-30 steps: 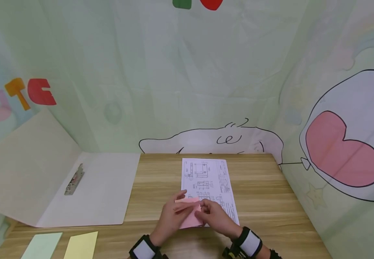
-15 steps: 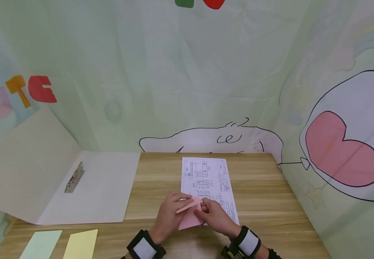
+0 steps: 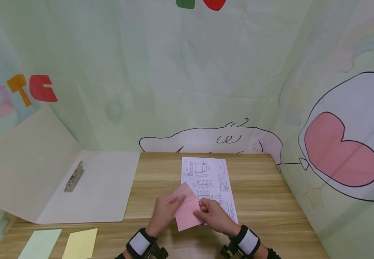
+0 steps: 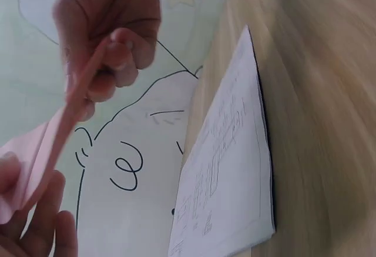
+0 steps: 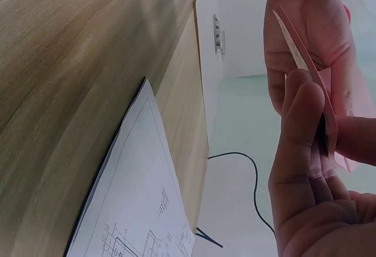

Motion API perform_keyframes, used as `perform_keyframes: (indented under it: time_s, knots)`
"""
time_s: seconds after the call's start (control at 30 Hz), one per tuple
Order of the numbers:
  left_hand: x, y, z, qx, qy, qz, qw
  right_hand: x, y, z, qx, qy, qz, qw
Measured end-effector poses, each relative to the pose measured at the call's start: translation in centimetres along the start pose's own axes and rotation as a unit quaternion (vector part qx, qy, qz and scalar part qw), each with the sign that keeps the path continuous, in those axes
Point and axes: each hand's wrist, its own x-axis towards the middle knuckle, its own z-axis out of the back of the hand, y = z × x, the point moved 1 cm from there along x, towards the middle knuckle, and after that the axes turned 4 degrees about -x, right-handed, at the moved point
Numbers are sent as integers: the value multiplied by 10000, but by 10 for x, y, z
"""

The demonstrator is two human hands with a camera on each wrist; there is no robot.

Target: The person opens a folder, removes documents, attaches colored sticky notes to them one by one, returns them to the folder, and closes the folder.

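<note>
Left hand: A person's left hand [image 3: 165,212] pinched a pink paper [image 3: 188,215] near its upper left edge, the thumb lying across the front and fingers behind.
Right hand: The right hand [image 3: 218,217] clamped the same paper at its right edge between thumb and curled fingers.
Pink paper: It hung between both hands, tilted, raised above a wooden table [image 3: 255,187]; a crease crossed its upper part, and the right wrist view caught a pale layer beside the pink edge.
Wristbands: A black band with a white panel circled each wrist, one on the left [image 3: 139,244], one on the right [image 3: 249,241].
Drawing sheet: Just beyond the hands, a white sheet printed with technical drawings [image 3: 203,180] lay flat on the tabletop, its near part partly hidden by the right hand and the pink paper.
Folder: Well to the left, a white folder [image 3: 109,201] lay spread, its cover raised at a slant, a metal clip [image 3: 74,178] fixed inside near the fold.
Coloured papers: In front of the folder, a pale green paper [image 3: 41,242] and a yellow paper [image 3: 80,242] lay side by side, apart.
Backdrop: Behind stood a pale green printed curtain [image 3: 206,72], with a heart-marked balloon [image 3: 342,151] at the right.
</note>
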Motion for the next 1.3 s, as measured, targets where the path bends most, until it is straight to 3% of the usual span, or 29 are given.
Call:
perform_keyframes:
  time_s: [0.17,0.27,0.57,0.77,1.0,1.1,1.3]
  knots:
    - [2,0,2,-370,-268,842,9954,0,0,0,-29,31,-44,10000]
    - [3,0,5,-454,-420,1156,9914,-1,0,0,2,54,-51,10000]
    - [6,4,10,-272,-845,1283,9878,-1,-3,1,-150,42,-99,9998]
    - [10,7,20,-179,-1276,1138,9851,-2,-10,8,-459,-17,-81,9989]
    - [6,7,28,-420,-687,1132,9903,-1,-15,30,-492,-257,-238,9982]
    - [4,9,31,-260,-434,1243,9910,2,-19,45,-352,-428,-504,9972]
    - [4,11,39,128,-337,1096,9933,12,-32,82,-319,-1113,-1127,9869]
